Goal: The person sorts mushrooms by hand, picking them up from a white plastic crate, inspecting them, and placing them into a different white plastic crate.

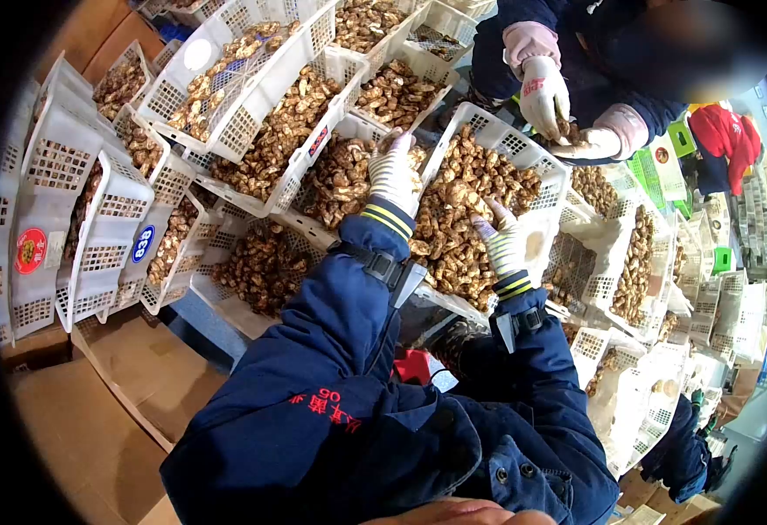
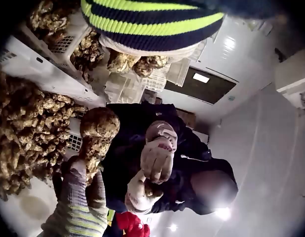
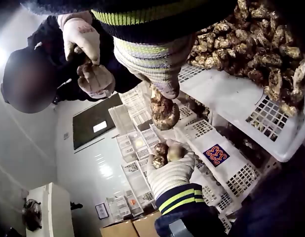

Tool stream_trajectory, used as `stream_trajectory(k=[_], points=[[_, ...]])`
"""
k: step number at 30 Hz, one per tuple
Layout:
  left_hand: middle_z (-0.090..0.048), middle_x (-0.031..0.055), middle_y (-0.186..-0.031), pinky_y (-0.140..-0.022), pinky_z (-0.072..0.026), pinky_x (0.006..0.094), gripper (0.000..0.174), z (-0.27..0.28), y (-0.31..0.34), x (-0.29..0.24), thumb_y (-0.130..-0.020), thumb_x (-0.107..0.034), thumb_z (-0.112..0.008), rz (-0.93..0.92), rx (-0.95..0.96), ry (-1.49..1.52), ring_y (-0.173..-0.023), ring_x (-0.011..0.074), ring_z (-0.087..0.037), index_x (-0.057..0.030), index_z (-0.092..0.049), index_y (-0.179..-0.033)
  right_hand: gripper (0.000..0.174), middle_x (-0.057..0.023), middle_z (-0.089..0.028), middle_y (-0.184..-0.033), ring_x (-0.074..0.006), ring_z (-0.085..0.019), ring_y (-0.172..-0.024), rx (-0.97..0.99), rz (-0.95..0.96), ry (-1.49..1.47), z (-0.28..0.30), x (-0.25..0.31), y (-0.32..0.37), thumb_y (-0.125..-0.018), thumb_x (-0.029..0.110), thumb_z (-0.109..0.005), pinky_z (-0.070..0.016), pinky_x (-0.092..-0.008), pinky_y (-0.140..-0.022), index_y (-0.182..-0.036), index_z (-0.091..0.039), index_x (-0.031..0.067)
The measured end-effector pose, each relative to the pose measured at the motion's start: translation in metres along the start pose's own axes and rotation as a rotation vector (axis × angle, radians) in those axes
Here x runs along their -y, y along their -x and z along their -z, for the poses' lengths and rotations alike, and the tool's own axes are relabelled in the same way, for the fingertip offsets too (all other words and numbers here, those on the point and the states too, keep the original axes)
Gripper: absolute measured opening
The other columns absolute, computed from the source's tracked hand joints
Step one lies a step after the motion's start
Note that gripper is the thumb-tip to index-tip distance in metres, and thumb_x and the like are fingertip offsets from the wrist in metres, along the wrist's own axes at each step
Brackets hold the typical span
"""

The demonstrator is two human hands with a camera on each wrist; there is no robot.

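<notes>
Background: crates [image 1: 51, 210] of mushrooms [image 1: 259, 267], stacked in rows; a white wall [image 2: 266, 153] is seen behind.
Held mushroom [image 2: 98, 128]: raised over the central crate [image 1: 536, 245], cap turned away from the right hand.
Right hand [image 2: 76, 202]: thumb and fingers are closed in a pinch about the stem.
Left hand [image 3: 171, 174]: at least two smaller mushrooms [image 3: 159, 160] are held by partly curled fingers.
Opposite person [image 1: 611, 52]: a brown piece [image 1: 569, 131] is held in gloved hands.
</notes>
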State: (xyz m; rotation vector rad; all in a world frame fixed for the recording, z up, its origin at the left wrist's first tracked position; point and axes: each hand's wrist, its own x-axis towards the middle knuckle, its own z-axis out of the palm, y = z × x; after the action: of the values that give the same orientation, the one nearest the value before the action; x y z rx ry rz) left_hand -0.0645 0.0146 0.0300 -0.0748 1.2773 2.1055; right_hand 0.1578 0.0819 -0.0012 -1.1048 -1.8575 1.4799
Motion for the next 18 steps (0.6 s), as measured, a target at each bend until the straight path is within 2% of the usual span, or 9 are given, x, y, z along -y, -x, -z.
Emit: stream_trajectory(k=[3, 7, 9, 10, 11, 13, 14, 17, 18], points=[[-0.064, 0.003, -0.1, -0.085, -0.043, 0.0287, 0.027, -0.018, 0.029, -0.029, -0.09, -0.025, -0.058, 0.078, -0.061, -0.069, -0.091, 0.0157, -0.056, -0.0019, -0.065, -0.103, 0.044, -0.006, -0.066, -0.104, -0.0111, -0.057, -0.089, -0.037, 0.111, 0.088, 0.002, -0.002, 0.0, -0.08, 0.012, -0.075, -0.0474, -0.0246, -0.081, -0.12, -0.06, 0.0028], [-0.064, 0.0097, -0.11, -0.088, -0.0406, 0.0314, 0.039, -0.009, 0.019, -0.017, -0.086, -0.032, -0.062, 0.034, -0.014, -0.047, -0.096, 0.0194, -0.057, 0.0007, -0.065, -0.106, 0.043, -0.0081, -0.066, -0.105, -0.0118, -0.059, -0.092, 0.005, 0.12, 0.161, 0.004, 0.003, -0.001, -0.08, 0.017, -0.075, -0.0477, -0.0249, -0.081, -0.118, -0.061, 0.0027], [-0.064, 0.0091, -0.11, -0.087, -0.0407, 0.0315, 0.036, -0.006, 0.015, -0.016, -0.086, -0.031, -0.062, 0.072, -0.013, -0.008, -0.097, 0.0191, -0.056, 0.0007, -0.065, -0.105, 0.041, -0.0092, -0.069, -0.1, -0.0145, -0.062, -0.088, 0.134, -0.066, 0.242, 0.006, 0.012, 0.006, -0.081, 0.023, -0.074, -0.0493, -0.0271, -0.079, -0.115, -0.063, 0.002], [-0.064, 0.0091, -0.109, -0.087, -0.0408, 0.0317, 0.036, -0.006, 0.014, -0.017, -0.086, -0.03, -0.062, 0.074, -0.035, -0.022, -0.097, 0.0188, -0.056, 0.0005, -0.065, -0.105, 0.046, -0.0133, -0.07, -0.094, -0.0195, -0.065, -0.081, 0.28, -0.088, 0.174, 0.011, -0.015, 0.002, -0.082, 0.034, -0.073, -0.0507, -0.0296, -0.075, -0.112, -0.064, 0.0006], [-0.064, 0.009, -0.108, -0.087, -0.0408, 0.032, 0.035, -0.009, 0.017, -0.021, -0.086, -0.03, -0.063, 0.074, -0.058, -0.035, -0.096, 0.0185, -0.056, 0.0004, -0.065, -0.104, 0.05, -0.0174, -0.069, -0.089, -0.0229, -0.066, -0.077, 0.398, -0.004, 0.45, 0.014, -0.028, -0.003, -0.082, 0.042, -0.071, -0.0506, -0.0312, -0.073, -0.109, -0.066, 0.0006], [-0.064, 0.0087, -0.106, -0.086, -0.0413, 0.0326, 0.034, -0.009, 0.015, -0.021, -0.086, -0.028, -0.063, 0.044, -0.069, -0.041, -0.095, 0.0182, -0.056, 0.0004, -0.064, -0.104, 0.053, -0.0195, -0.068, -0.087, -0.0241, -0.066, -0.076, 0.638, -0.075, 0.593, 0.018, -0.032, -0.007, -0.082, 0.049, -0.067, -0.0505, -0.0329, -0.072, -0.108, -0.066, 0.003], [-0.064, 0.0086, -0.105, -0.085, -0.0416, 0.0329, 0.034, -0.005, 0.01, -0.014, -0.085, -0.027, -0.064, 0.015, -0.055, -0.033, -0.094, 0.0182, -0.057, 0.0005, -0.063, -0.105, 0.055, -0.018, -0.068, -0.084, -0.0252, -0.065, -0.074, 0.766, 0.208, 0.626, 0.018, -0.066, -0.021, -0.081, 0.053, -0.065, -0.0504, -0.0356, -0.071, -0.108, -0.067, 0.0052], [-0.063, 0.0104, -0.105, -0.082, -0.0441, 0.0344, 0.042, -0.005, 0.011, -0.019, -0.082, -0.029, -0.068, 0.128, -0.103, 0.002, -0.092, 0.019, -0.057, 0.001, -0.059, -0.109, 0.054, -0.0146, -0.068, -0.078, -0.0253, -0.063, -0.068, 0.939, -0.431, 0.874, -0.015, 0.035, -0.042, -0.081, 0.055, -0.063, -0.0508, -0.036, -0.068, -0.11, -0.068, 0.0088], [-0.063, 0.0112, -0.106, -0.081, -0.0449, 0.0348, 0.045, -0.004, 0.01, -0.021, -0.081, -0.03, -0.069, 0.164, -0.13, 0.029, -0.091, 0.0197, -0.058, 0.0014, -0.058, -0.11, 0.055, -0.0143, -0.068, -0.075, -0.0234, -0.062, -0.067, 0.793, -0.147, 0.781, -0.011, 0.033, -0.048, -0.082, 0.055, -0.062, -0.0511, -0.0343, -0.067, -0.109, -0.068, 0.0083]])
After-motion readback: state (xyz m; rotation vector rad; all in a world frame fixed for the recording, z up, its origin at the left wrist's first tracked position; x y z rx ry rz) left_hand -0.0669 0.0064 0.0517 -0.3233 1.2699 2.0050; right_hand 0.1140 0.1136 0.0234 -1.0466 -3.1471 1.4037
